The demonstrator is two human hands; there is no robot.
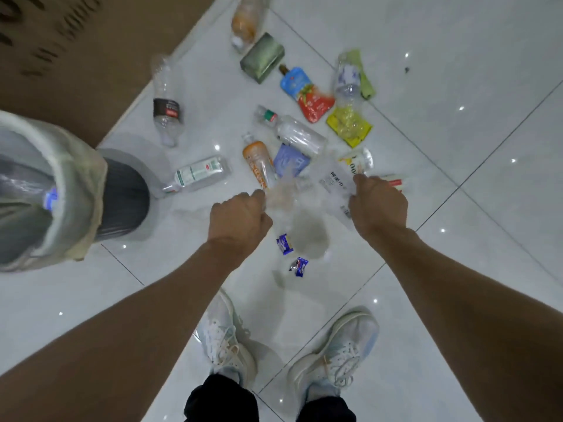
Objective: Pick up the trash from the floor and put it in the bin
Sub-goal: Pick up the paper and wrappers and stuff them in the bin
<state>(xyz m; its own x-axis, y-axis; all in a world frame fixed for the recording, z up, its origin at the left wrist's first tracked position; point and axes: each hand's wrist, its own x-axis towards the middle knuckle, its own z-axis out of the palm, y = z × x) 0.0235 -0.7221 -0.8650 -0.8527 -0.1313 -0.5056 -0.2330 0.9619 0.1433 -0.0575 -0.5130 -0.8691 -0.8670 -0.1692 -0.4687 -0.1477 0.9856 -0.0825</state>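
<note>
My left hand (240, 217) and my right hand (377, 202) both grip a clear plastic bag (307, 208) with black print, stretched between them above the floor. Below it lie two small blue candy wrappers (285, 243) (299, 266). The grey bin (122, 196) with a translucent liner (70, 190) stands at the left, a bottle inside it. More trash lies beyond my hands: an orange-label bottle (259, 162), a clear bottle with a green-and-white label (198, 175), a black-label bottle (166, 108), a red-and-blue pouch (306, 92) and a yellow packet (350, 126).
A brown cardboard sheet (91, 50) covers the floor at the upper left. A green box (262, 57), another orange bottle (243, 22) and a clear bottle on a green wrapper (348, 77) lie farther off. My white shoes (225, 339) (338, 351) stand on the white tiles.
</note>
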